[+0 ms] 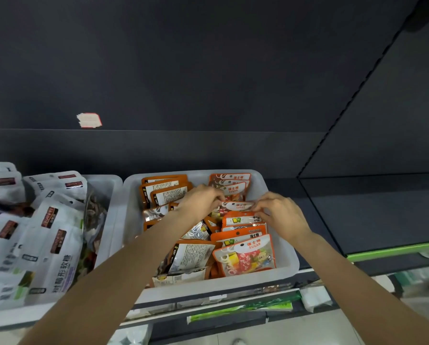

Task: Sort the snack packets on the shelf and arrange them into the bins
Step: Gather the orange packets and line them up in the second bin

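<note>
I have one orange sugar packet [235, 206] pinched by its top edge, my left hand [201, 198] on its left corner and my right hand [278, 212] on its right, over the right-hand row in the grey bin [280, 267]. To do this well, I think I should keep it upright and face-forward, then slide it down between the packets behind and in front so the row stays even. The left row [167, 192] looks jumbled. Beside it sits a second bin [108, 185] heaped with white packets [46, 235], both on a dark shelf [370, 220] with a black back panel.
</note>
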Motion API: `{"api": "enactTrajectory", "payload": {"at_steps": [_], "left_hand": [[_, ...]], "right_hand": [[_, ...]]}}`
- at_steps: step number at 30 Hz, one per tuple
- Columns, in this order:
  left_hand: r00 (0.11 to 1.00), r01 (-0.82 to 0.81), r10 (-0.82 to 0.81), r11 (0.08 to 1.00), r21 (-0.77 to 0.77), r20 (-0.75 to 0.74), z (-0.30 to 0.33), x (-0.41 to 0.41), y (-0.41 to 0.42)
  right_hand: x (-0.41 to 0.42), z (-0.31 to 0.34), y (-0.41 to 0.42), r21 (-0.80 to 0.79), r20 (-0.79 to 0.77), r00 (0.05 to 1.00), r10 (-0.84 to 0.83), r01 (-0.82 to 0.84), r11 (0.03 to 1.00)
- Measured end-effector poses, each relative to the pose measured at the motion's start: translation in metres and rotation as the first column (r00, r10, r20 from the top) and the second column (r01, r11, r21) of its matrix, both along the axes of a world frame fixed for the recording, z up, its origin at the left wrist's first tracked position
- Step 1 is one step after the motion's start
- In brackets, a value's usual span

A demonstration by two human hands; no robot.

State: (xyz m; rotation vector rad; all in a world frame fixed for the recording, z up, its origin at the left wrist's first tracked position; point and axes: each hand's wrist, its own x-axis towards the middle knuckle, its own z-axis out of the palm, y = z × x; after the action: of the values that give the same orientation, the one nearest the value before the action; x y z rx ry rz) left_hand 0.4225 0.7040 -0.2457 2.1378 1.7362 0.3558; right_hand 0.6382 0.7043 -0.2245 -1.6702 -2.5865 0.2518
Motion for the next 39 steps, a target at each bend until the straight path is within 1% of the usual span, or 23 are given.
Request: {"api": "enactTrajectory", "payload": {"at_steps": [2,4,6,8,10,12,13,15,17,19,21,22,24,25,27,29,30,32,33,35,37,38,39], "left_hand": [[0.999,-0.044,0.045,0.996,0.075,-0.011,0.005,0.007,0.009],[0.997,-0.08,0.081,0.987,0.14,-0.005,0.009,0.013,0.016],[0.992,-0.125,0.127,0.981,0.148,-0.006,0.009,0.013,0.017],[0.986,-0.127,0.138,0.984,0.127,-0.088,0.004,0.009,0.013],[0.986,-0.113,0.127,0.985,0.128,-0.108,-0.001,0.004,0.009],[0.994,-0.102,0.106,0.985,0.14,-0.02,0.001,-0.001,0.006],[0.995,-0.095,0.09,0.982,0.161,0.04,0.003,-0.002,0.005],[0.989,-0.062,0.036,0.982,0.18,0.144,0.008,-0.004,0.0],[0.973,-0.043,0.002,0.984,0.173,0.232,0.009,-0.003,-0.006],[0.96,-0.077,0.031,0.985,0.154,0.279,0.006,-0.001,-0.011],[0.944,-0.138,0.099,0.985,0.103,0.315,0.004,0.0,-0.011],[0.938,-0.15,0.122,0.987,0.064,0.325,0.003,0.001,-0.01],[0.928,-0.111,0.109,0.994,-0.014,0.357,0.003,0.003,-0.008],[0.922,-0.072,0.083,0.996,-0.043,0.378,0.003,0.006,-0.007],[0.916,0.01,0.03,0.995,-0.096,0.4,0.006,0.012,-0.006],[0.904,0.071,0.002,0.985,-0.154,0.428,0.01,0.019,-0.003],[0.895,0.1,-0.011,0.979,-0.177,0.446,0.013,0.022,-0.002],[0.894,0.153,-0.061,0.973,-0.174,0.444,0.018,0.031,-0.001],[0.9,0.164,-0.082,0.974,-0.159,0.427,0.019,0.036,0.0],[0.92,0.145,-0.092,0.983,-0.111,0.381,0.019,0.04,0.0],[0.929,0.133,-0.1,0.989,-0.07,0.357,0.021,0.036,0.0],[0.925,0.141,-0.107,0.988,-0.068,0.365,0.022,0.032,-0.001],[0.916,0.144,-0.103,0.987,-0.077,0.388,0.024,0.025,-0.001]], "right_hand": [[-0.001,0.001,0.001,0.019,0.042,0.999,-0.017,0.016,1.0],[-0.003,0.004,0.003,0.072,0.075,0.997,-0.028,0.023,0.997],[-0.005,0.007,0.004,0.153,0.048,0.998,-0.041,0.033,0.988],[-0.006,0.008,0.004,0.217,0.015,0.998,-0.059,0.054,0.975],[-0.008,0.009,0.007,0.176,0.014,0.997,-0.082,0.078,0.981],[-0.014,0.007,0.01,0.112,0.026,0.994,-0.109,0.105,0.988],[-0.018,0.005,0.012,0.107,0.022,0.992,-0.123,0.12,0.987],[-0.025,0.002,0.017,0.137,-0.011,0.988,-0.155,0.155,0.978],[-0.029,0.0,0.021,0.2,-0.056,0.983,-0.175,0.183,0.963],[-0.032,0.0,0.022,0.266,-0.079,0.981,-0.176,0.19,0.945],[-0.033,0.002,0.022,0.291,-0.074,0.983,-0.169,0.183,0.939],[-0.034,0.003,0.022,0.277,-0.065,0.982,-0.178,0.189,0.942],[-0.033,0.005,0.022,0.17,-0.077,0.97,-0.23,0.241,0.956],[-0.033,0.008,0.022,0.089,-0.114,0.956,-0.27,0.281,0.956],[-0.03,0.012,0.024,-0.077,-0.238,0.904,-0.354,0.346,0.935],[-0.028,0.014,0.027,-0.216,-0.359,0.836,-0.414,0.357,0.909],[-0.028,0.015,0.027,-0.282,-0.428,0.784,-0.449,0.356,0.891],[-0.029,0.015,0.026,-0.396,-0.552,0.653,-0.518,0.341,0.852],[-0.029,0.014,0.025,-0.422,-0.579,0.617,-0.532,0.331,0.844],[-0.029,0.018,0.02,-0.465,-0.6,0.596,-0.535,0.284,0.838],[-0.028,0.021,0.015,-0.509,-0.64,0.566,-0.519,0.193,0.839],[-0.025,0.021,0.016,-0.484,-0.634,0.599,-0.489,0.186,0.855],[-0.022,0.021,0.016,-0.427,-0.595,0.666,-0.451,0.214,0.879]]}}
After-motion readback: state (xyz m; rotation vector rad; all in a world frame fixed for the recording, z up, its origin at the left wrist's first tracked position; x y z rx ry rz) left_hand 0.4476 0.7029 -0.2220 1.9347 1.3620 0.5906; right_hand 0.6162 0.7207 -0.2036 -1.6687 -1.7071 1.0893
